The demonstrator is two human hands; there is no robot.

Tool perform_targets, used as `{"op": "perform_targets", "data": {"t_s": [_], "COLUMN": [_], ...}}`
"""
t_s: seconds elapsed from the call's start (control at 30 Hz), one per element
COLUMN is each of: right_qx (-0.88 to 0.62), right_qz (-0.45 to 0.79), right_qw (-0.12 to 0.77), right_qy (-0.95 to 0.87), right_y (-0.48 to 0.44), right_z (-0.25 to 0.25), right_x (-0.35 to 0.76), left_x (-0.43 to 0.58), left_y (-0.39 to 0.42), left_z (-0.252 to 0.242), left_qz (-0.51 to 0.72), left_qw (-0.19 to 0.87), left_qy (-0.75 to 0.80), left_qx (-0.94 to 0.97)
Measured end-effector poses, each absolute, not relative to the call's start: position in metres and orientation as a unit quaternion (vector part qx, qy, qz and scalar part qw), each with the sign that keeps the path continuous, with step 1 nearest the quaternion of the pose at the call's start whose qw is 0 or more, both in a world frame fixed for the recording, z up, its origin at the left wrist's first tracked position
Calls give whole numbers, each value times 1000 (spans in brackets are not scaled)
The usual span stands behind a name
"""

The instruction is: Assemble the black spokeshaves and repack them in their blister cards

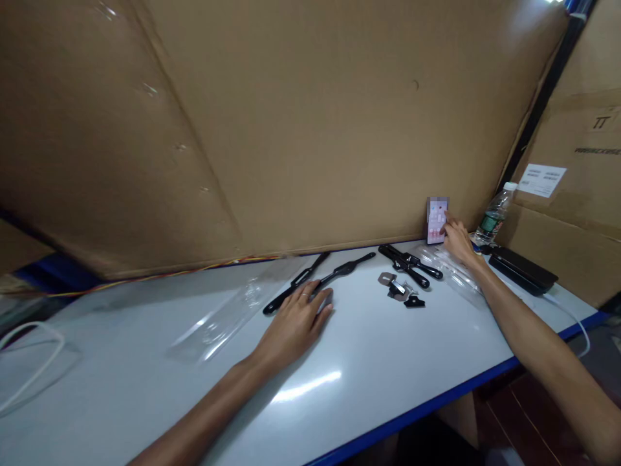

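My left hand lies flat on the table, fingers apart, its fingertips over the near end of a black spokeshave body. Beside it, left of my fingers, is another black spokeshave body. My right hand reaches to a phone leaning upright against the cardboard, index finger stretched out at the lit screen. More black spokeshave bodies lie between the hands. In front of them sit small metal parts, including a grey blade plate, and a black cap piece.
Clear plastic sleeves lie left of my left hand and another clear plastic wrapper under my right arm. A water bottle and a black device with a white cable stand at right. Tall cardboard walls the table's back.
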State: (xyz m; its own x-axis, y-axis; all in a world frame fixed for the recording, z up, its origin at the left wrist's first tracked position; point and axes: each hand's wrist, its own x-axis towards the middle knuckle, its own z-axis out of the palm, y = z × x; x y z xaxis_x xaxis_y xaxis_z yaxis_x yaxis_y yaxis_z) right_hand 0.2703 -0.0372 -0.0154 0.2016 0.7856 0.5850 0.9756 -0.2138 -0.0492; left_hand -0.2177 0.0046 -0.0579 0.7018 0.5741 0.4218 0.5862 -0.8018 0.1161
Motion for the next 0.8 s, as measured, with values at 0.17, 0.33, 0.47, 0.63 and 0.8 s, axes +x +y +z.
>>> {"op": "perform_targets", "data": {"t_s": [0.17,0.33,0.47,0.63,0.8], "right_qx": [-745,-745,-742,-746,-746], "right_qz": [-226,-224,-226,-226,-224], "right_qw": [210,216,217,213,217], "right_qy": [-591,-591,-592,-590,-589], "right_y": [-37,-36,-37,-37,-36], "right_z": [-16,-17,-17,-17,-18], "right_x": [271,271,271,271,271], "left_x": [-218,-218,-218,-218,-218], "left_y": [6,6,6,5,5], "left_z": [-59,-59,-59,-59,-58], "left_qz": [-229,-227,-223,-233,-231], "left_qw": [16,19,24,17,15], "left_qy": [-314,-309,-309,-307,-308], "left_qx": [-921,-923,-924,-922,-923]}}
